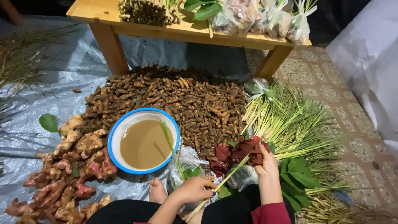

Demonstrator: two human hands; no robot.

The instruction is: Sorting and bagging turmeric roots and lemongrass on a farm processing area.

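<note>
My left hand (pixel 195 188) is closed around a long pale green lemongrass stalk (pixel 232 171) that slants from my lap up to the right. My right hand (pixel 267 164) is at the stalk's upper end, with its fingers curled over a clump of dark red pieces (pixel 240 150) on the ground. A thin green blade (pixel 170 141) leans across the rim of a white bowl with a blue rim (pixel 117 132), which holds brown water. Between my hands lie clear plastic bags (pixel 243 177) with green leaves inside. My bare foot (pixel 157 191) shows by the left hand.
A large heap of turmeric roots (pixel 178 97) lies beyond the bowl, and pink-brown galangal roots (pixel 70 166) lie to its left. Lemongrass stalks (pixel 290 124) and green leaves (pixel 299 176) lie to the right. A wooden table (pixel 186 32) holds bundles and filled bags (pixel 265 18). Grey tarp (pixel 49 83) covers the floor.
</note>
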